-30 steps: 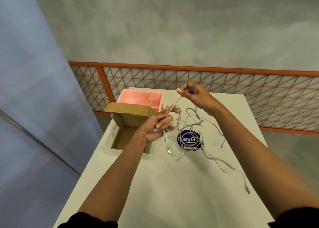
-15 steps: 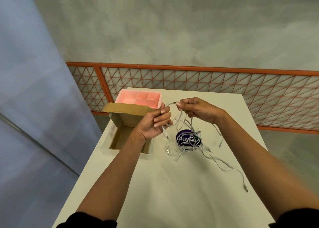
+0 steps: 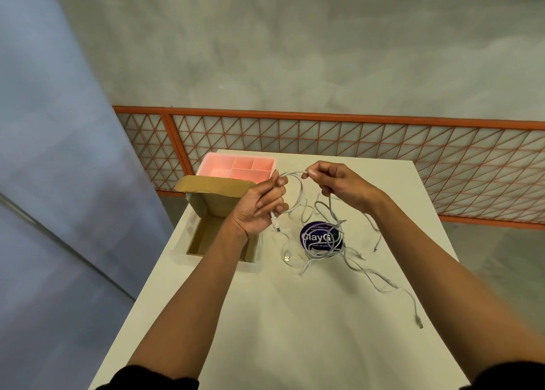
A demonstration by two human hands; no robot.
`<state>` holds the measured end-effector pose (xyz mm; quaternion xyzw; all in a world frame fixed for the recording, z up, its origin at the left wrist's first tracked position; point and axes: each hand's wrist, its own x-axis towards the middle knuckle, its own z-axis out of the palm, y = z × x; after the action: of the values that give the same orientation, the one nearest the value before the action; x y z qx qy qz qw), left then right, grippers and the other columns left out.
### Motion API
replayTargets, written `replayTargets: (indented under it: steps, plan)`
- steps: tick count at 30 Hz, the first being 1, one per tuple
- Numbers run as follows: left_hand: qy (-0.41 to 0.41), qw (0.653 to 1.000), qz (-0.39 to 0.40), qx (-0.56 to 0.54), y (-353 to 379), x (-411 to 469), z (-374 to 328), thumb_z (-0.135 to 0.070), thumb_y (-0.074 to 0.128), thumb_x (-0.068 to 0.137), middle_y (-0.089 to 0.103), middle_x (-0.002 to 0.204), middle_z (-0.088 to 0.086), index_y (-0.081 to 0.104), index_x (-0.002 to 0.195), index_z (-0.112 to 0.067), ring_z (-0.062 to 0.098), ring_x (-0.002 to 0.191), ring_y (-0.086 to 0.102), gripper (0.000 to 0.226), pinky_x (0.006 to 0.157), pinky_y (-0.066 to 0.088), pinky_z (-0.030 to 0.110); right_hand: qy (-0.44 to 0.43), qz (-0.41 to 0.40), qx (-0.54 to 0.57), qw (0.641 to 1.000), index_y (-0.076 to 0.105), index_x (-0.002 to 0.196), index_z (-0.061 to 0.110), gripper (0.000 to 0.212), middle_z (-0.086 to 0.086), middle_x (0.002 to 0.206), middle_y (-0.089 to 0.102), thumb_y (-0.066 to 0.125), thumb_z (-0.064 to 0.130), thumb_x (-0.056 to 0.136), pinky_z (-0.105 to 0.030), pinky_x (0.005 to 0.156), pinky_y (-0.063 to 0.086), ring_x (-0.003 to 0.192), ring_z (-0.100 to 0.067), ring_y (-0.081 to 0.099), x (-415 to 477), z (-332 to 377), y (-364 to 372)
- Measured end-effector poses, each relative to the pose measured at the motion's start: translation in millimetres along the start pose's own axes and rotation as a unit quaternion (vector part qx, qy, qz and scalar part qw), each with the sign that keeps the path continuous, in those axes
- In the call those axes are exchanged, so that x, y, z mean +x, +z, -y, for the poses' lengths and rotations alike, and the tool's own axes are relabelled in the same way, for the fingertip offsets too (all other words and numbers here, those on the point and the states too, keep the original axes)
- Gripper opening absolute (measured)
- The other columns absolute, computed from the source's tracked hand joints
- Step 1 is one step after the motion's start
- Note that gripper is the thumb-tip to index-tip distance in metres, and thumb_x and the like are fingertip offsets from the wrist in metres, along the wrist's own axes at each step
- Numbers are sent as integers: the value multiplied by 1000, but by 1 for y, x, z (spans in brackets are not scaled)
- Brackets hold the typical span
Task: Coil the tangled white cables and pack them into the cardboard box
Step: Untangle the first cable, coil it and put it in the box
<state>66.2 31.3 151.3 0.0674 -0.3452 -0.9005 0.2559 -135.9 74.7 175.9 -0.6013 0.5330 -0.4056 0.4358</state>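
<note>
I see the left hand (image 3: 259,209) raised above the desk (image 3: 295,316), just right of the open cardboard box (image 3: 212,204). Its fingers are curled round one white cable (image 3: 292,173), and the cable's USB plug (image 3: 276,227) hangs below the fingers, pointing down toward the desk. The right hand (image 3: 339,183) is level with the left and near it, pinching the same cable between thumb and fingertips. Between the two hands the cable forms one roughly upright loop, arcing over from left hand to right hand and curving back down toward the left palm. From the right hand the strand drops into the cable tangle (image 3: 324,251), which lies on the desk below both hands and partly over a round purple label (image 3: 317,237). The tangle's long axis runs diagonally from the desk centre toward the near right, where a loose tail ends in a small plug (image 3: 418,323). A pink tray (image 3: 236,165) sits just behind the box.
</note>
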Motion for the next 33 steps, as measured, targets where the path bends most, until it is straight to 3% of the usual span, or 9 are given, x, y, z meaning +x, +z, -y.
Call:
replayTargets:
  steps: [3, 8, 14, 18, 21, 25, 29, 31, 33]
  plan:
    - [35, 999, -8, 3, 7, -1, -7, -28, 34, 98, 38, 35, -6, 67, 104, -4, 9, 26, 19, 41, 50, 45, 16, -2, -16, -35, 999, 64, 101, 7, 25, -2, 69, 41, 44, 21, 101, -13, 59, 41, 59, -6, 42, 1, -8, 5]
    - [73, 995, -26, 63, 7, 0, -17, -27, 34, 99, 42, 42, -6, 39, 141, -3, 5, 32, 36, 48, 73, 52, 20, 57, -8, -72, 996, 58, 99, 7, 30, -3, 63, 50, 33, 21, 104, -23, 59, 48, 51, -10, 56, 7, -32, 20]
    - [110, 969, -135, 178, 8, 9, -11, -16, 31, 103, 69, 67, -3, 29, 147, -7, 4, 57, 61, 45, 99, 46, 29, 114, 111, -122, 980, 53, 99, 5, 32, -7, 61, 58, 29, 26, 105, -24, 54, 53, 52, -20, 64, 6, -25, 36]
    - [101, 956, -166, 220, 4, 14, -7, -20, 31, 104, 73, 104, 4, 21, 149, -17, 12, 90, 71, 46, 83, 53, 21, 125, 181, -184, 958, 54, 104, 6, 27, -4, 65, 64, 35, 25, 104, -21, 58, 53, 57, -17, 66, 7, -18, 36]
    - [97, 931, -178, 303, 6, 16, -1, -25, 29, 104, 65, 122, 5, 14, 150, -21, 13, 108, 65, 48, 92, 44, 23, 122, 214, -208, 946, 55, 103, 6, 19, -3, 68, 67, 39, 16, 102, -23, 65, 55, 61, -18, 68, 8, -12, 34]
    - [68, 839, -212, 497, 7, 22, 7, -23, 28, 105, 64, 122, 12, 22, 144, -26, 16, 114, 61, 39, 107, 32, 29, 129, 230, -217, 940, 57, 95, 5, 17, -15, 88, 72, 40, 8, 99, -24, 76, 54, 81, -26, 70, 10, -9, 27]
    - [36, 691, -246, 679, -3, 25, 13, -27, 29, 105, 72, 95, 14, 6, 152, -18, 21, 91, 67, 53, 87, 50, 34, 135, 204, -231, 942, 63, 91, 9, 17, -12, 89, 74, 46, 3, 93, -29, 87, 50, 88, -21, 71, 14, -14, 16]
    - [18, 653, -250, 714, -8, 25, 15, -29, 28, 104, 68, 88, 22, -1, 152, -23, 29, 80, 65, 56, 80, 53, 42, 137, 197, -244, 940, 63, 87, 15, 17, -8, 89, 75, 49, 7, 92, -30, 88, 47, 86, -13, 69, 13, -17, 11]
    - [14, 637, -247, 730, -11, 24, 15, -28, 28, 104, 65, 97, 26, 1, 152, -23, 36, 85, 63, 56, 83, 51, 46, 136, 194, -264, 935, 62, 83, 18, 16, -5, 88, 74, 52, 8, 91, -28, 85, 47, 83, -10, 66, 11, -22, 8]
